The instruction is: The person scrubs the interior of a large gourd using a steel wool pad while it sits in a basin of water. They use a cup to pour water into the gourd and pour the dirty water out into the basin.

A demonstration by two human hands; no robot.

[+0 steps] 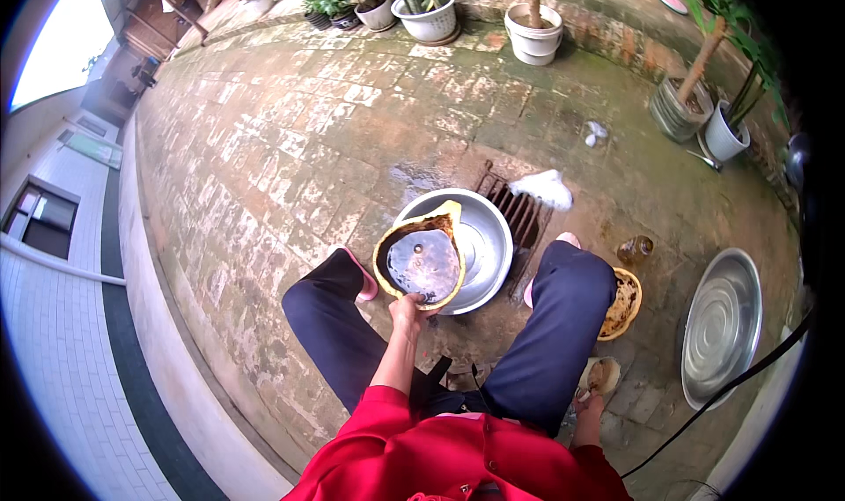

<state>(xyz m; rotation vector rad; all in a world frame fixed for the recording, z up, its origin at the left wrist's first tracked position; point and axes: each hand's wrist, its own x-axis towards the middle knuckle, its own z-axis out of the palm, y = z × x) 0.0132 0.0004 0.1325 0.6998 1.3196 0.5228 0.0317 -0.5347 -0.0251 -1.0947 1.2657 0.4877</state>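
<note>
My left hand [408, 311] is closed on the near rim of a yellow pot [456, 222] with a pointed spout. The pot is tilted, dark brown grime coats its inner wall, and murky water lies in it. It hangs over the left side of a silver metal basin [495, 248] on the ground between my legs. My right hand [587, 404] is down beside my right thigh. Its fingers are closed at a pale, roundish thing with a brown middle [600, 375], whose kind I cannot make out.
A yellow bowl [627, 304] with brown stains and a brownish bottle or jar [635, 249] stand beyond my right knee. A large metal basin [722, 329] leans farther right. Behind my basin are a rusty drain grate [519, 215] and a white bag-like thing [544, 187]. Potted plants [533, 36] line the far edge.
</note>
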